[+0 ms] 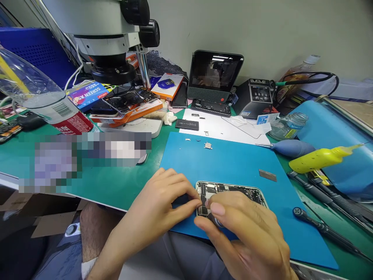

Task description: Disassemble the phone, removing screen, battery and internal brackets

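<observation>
An opened smartphone (211,188) lies on the blue mat (180,159), its circuit boards and inner parts showing. My left hand (171,194) is at the phone's left end, thumb and index finger closed on its edge. Over the phone's front and right part bends my right hand (247,233), its fingers curled and the thumb below them. A dark, round-looking bit shows between the right fingers and thumb, too hidden to name. Beyond the phone, a small metal piece (208,145) and several tiny parts rest on the mat. Right of them lies a flat grey strip (267,175).
A battery (187,124) lies on white paper. A microscope (112,58) overhangs the left side, near a plastic bottle (49,97). Rightward are a screwdriver (326,231), a yellow squeeze bottle (320,159), a blue blower bulb (294,149) and a glass jar (288,126).
</observation>
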Action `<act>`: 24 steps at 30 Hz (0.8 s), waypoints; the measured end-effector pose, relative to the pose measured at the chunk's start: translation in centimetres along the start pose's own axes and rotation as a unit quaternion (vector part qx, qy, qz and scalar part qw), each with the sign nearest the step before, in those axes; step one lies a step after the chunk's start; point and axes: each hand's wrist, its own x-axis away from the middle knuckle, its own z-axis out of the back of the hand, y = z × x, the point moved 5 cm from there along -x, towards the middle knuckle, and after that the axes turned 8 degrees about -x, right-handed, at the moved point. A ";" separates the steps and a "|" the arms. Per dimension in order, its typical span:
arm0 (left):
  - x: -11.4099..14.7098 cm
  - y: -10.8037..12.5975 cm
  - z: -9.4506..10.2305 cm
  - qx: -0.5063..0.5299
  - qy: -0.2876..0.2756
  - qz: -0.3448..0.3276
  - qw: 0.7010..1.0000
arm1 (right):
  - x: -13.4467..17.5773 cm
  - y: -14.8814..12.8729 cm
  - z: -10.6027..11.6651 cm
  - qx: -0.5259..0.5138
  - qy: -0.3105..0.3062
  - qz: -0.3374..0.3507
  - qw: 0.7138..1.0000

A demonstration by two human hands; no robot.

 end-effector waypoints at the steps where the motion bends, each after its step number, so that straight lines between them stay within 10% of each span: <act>1: 0.0 0.0 0.0 0.001 -0.003 0.001 1.000 | 0.0 0.0 0.0 -0.004 0.000 0.003 1.000; 24: 0.2 0.1 0.1 0.015 -0.030 0.046 0.998 | 2.2 1.1 0.1 -0.086 0.043 -0.111 0.989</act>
